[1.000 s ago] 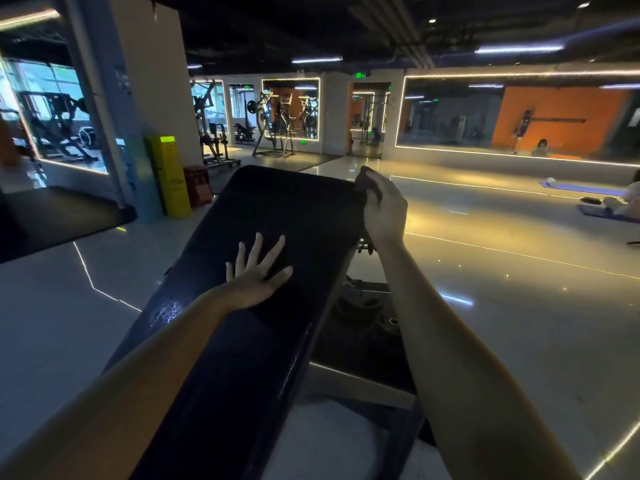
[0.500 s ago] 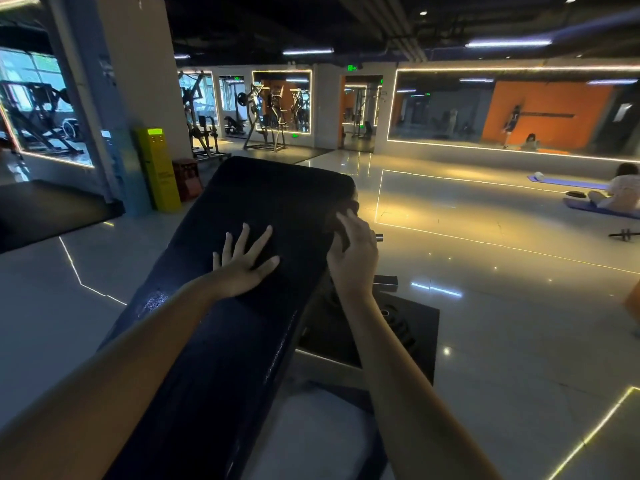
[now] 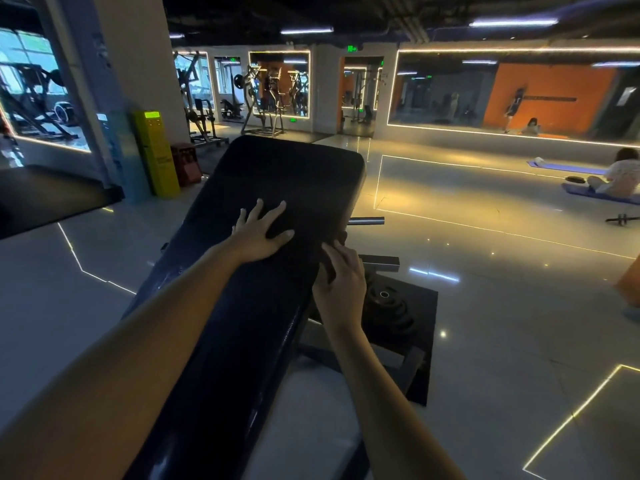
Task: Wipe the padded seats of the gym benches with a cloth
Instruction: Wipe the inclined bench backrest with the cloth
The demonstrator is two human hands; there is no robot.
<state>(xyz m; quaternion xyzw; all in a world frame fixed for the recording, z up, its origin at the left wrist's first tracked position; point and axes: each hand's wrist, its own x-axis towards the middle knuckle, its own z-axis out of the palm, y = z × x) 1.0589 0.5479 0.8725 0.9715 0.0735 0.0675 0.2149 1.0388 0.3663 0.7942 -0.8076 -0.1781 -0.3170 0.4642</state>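
A long black padded bench seat slopes up and away from me through the middle of the view. My left hand lies flat on the pad with its fingers spread. My right hand is at the pad's right side edge. Its fingers bend over a dark cloth held against that edge. The cloth is nearly the same colour as the pad and mostly hidden by the hand.
Black weight plates lie on a dark mat right of the bench, with a steel bar end behind them. A yellow kiosk and a red crate stand at the left pillar. A person sits on a mat far right.
My right hand slid with the cloth from the pad's top right corner down along the right edge toward me. The left hand stayed flat on the pad. The camera shifted slightly.
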